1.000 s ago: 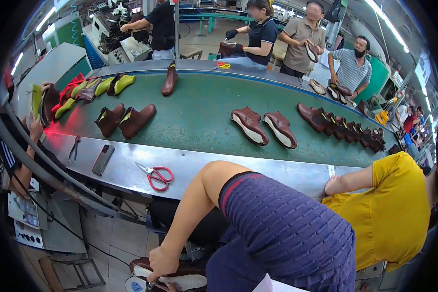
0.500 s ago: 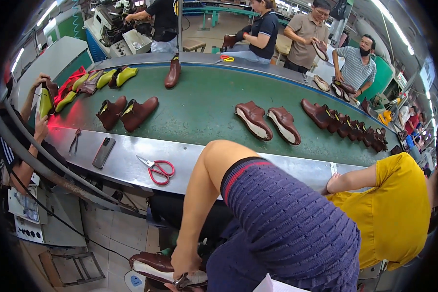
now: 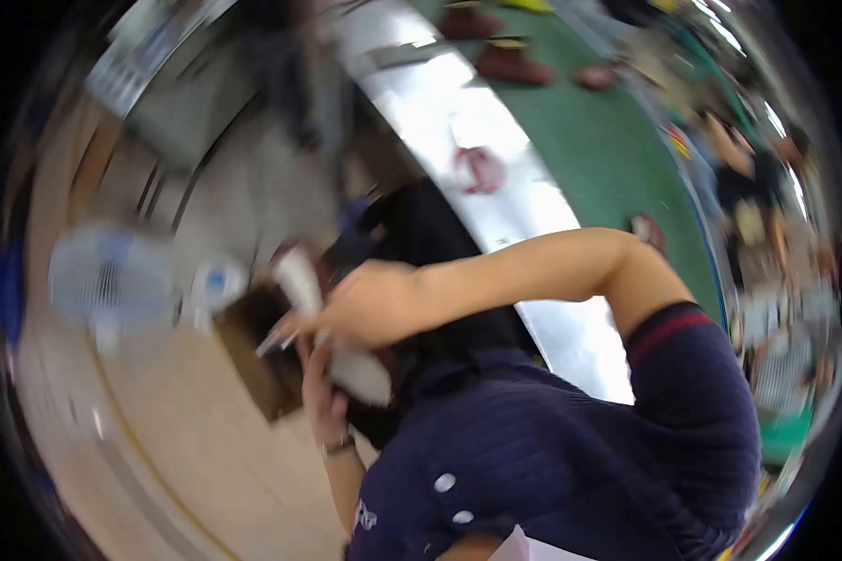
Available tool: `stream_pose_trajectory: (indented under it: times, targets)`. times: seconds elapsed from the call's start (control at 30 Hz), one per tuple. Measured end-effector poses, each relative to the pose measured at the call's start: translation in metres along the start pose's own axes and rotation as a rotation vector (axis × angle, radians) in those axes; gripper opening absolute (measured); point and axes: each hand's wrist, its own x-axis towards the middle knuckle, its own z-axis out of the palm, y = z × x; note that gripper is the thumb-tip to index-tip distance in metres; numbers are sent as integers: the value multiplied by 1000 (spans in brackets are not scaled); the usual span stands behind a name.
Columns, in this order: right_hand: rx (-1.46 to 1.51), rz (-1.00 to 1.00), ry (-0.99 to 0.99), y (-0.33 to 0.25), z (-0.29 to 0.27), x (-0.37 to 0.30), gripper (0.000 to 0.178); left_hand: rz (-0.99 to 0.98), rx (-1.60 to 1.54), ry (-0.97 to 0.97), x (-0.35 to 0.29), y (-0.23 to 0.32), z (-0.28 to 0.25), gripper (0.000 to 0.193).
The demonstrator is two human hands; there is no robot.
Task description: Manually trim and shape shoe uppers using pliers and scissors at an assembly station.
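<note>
The picture is motion-blurred and tilted toward the floor. My right hand (image 3: 365, 304) reaches across my dark blue shirt and closes on a dark shoe with a white sole (image 3: 346, 360), held low beside the bench. A thin pale thing sticks out from its fingers. My left hand (image 3: 323, 393), with a band on the wrist, comes up from below and lies against the shoe's underside. Blur hides its grip.
A brown box-like thing (image 3: 253, 351) sits on the tan floor by the shoe. A white fan (image 3: 112, 280) and a small white container (image 3: 217, 280) stand further left. The steel bench edge (image 3: 440, 103) carries red scissors (image 3: 482, 170). Brown shoes (image 3: 510, 61) lie on the green belt (image 3: 617, 159).
My head has swung down and left, so the belt now slants across the top right. My left hand has joined my right hand at the shoe, which is lifted off the floor.
</note>
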Motion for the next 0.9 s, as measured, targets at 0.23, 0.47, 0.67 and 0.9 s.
stream_pose_trajectory:
  times: [0.23, 0.47, 0.67, 0.9]
  targets:
    - [47, -69, 25, -28, -15, -4, 67, -20, -81, -117, -21, 7, -2, 72]
    - [-49, -54, -108, -32, -12, -8, 65, 81, -243, -165, -33, -24, -26, 74]
    - [-14, 54, -17, -24, 12, -4, 62, 134, -193, -94, -39, -25, -5, 63]
    - [15, -161, 123, -40, 14, -13, 68, 181, -3, -31, -39, -42, -14, 69]
